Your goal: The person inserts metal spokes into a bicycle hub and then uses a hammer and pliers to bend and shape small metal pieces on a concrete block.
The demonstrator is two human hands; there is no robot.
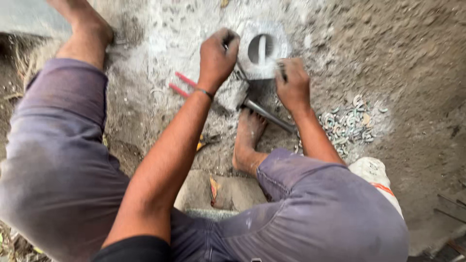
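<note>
Ring block [262, 51] lies on the dirt floor [412, 58], just past the bare foot [247, 136]. Left hand [217, 58] is clenched on a dark tool; right hand [292, 87] grips the block's edge. Best brace it firmly, striking squarely

Bare dirt [412, 58] is left open at right; passage below the metal ring [262, 51] is blocked by a hammer [267, 115], 1 foot [248, 138] and scrap pile [349, 123].
</note>
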